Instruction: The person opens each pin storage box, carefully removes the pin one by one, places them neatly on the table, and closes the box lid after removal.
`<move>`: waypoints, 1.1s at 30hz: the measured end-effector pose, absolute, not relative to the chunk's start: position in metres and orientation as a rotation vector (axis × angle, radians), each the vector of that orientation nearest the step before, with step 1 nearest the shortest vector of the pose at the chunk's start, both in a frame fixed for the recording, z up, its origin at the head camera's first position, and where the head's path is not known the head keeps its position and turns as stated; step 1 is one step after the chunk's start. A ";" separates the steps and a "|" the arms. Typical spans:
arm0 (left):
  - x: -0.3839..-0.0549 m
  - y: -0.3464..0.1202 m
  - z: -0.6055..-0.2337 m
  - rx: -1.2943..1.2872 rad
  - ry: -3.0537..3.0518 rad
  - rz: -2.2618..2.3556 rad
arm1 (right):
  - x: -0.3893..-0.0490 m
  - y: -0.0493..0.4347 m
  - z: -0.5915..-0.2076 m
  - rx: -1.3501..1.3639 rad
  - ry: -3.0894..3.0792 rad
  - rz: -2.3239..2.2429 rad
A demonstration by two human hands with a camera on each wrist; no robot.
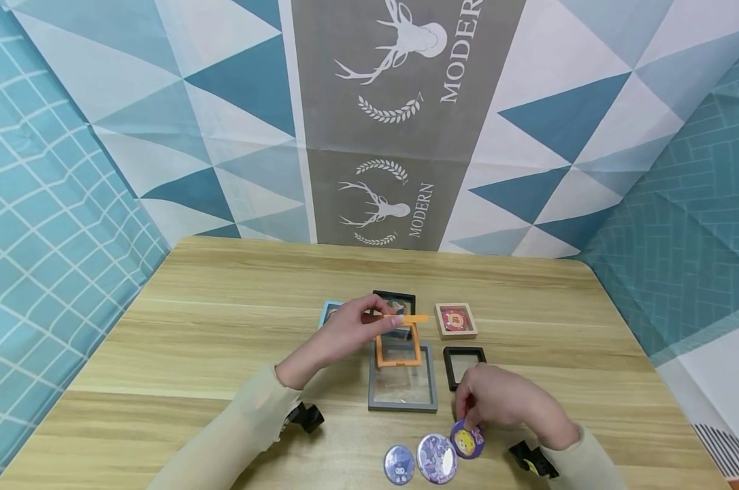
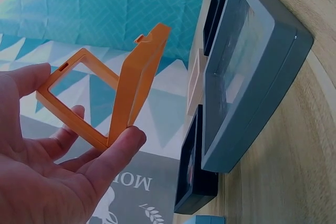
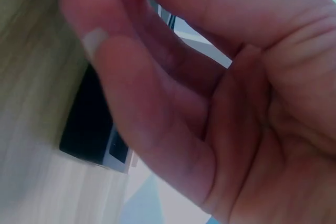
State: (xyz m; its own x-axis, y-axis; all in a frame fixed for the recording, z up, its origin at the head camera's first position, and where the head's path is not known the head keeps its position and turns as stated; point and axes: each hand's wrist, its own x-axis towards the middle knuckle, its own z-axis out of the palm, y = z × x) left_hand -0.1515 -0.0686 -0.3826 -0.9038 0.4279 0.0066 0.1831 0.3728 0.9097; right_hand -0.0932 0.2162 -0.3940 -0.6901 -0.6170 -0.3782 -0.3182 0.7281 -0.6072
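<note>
My left hand (image 1: 345, 333) holds an orange display frame (image 2: 137, 77) in the air, thumb and fingertips on its edges. The frame's two halves are spread apart at a hinge, and no badge shows inside. Below it lies a larger grey display frame (image 1: 403, 407) on the table. At the front right, my right hand (image 1: 507, 398) pinches a round purple badge (image 1: 466, 442) with a yellow character by its far edge. Only a blue sliver of that badge shows in the right wrist view, at the fingertips. A bigger lilac badge (image 1: 437, 459) lies right beside it.
A small blue-purple badge (image 1: 399, 465) lies left of the lilac one. Beyond the right hand is a black frame (image 1: 449, 371). Farther back are a beige frame with a red badge (image 1: 456, 320), another black frame (image 1: 394, 294) and a light blue frame (image 1: 326, 313), partly hidden.
</note>
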 end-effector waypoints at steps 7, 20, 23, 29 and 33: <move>-0.152 -0.068 -0.382 0.562 2.391 1.536 | -0.092 0.213 -0.396 -0.637 2.363 -0.624; -0.151 -0.067 -0.384 0.700 2.293 1.498 | -0.104 0.224 -0.379 -0.664 2.590 -1.059; -0.150 -0.066 -0.385 0.720 2.283 1.476 | -0.105 0.218 -0.382 -0.576 2.686 -1.117; -0.145 -0.063 -0.382 0.724 2.233 1.490 | -0.105 0.202 -0.394 -0.418 2.558 -1.368; -0.143 -0.061 -0.381 0.766 2.207 1.507 | -0.104 0.195 -0.400 -0.355 2.331 -1.541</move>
